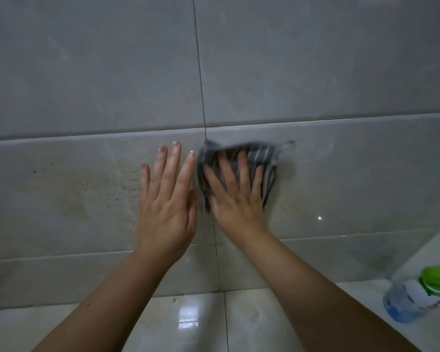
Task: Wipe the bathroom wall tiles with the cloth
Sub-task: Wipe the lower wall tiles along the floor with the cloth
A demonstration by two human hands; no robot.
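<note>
A dark striped cloth (264,154) is pressed flat against the grey wall tiles (87,85), just right of a vertical grout line. My right hand (236,196) lies spread over the cloth, holding it to the tile; it looks blurred. My left hand (167,199) rests flat on the wall beside it, fingers apart, holding nothing. The tile to the left of my left hand carries yellowish stains and small dark specks.
A spray bottle (414,298) with a green top and clear blue body stands on a white ledge (361,293) at the lower right. A glossy tiled surface (188,321) lies below the wall, between my forearms.
</note>
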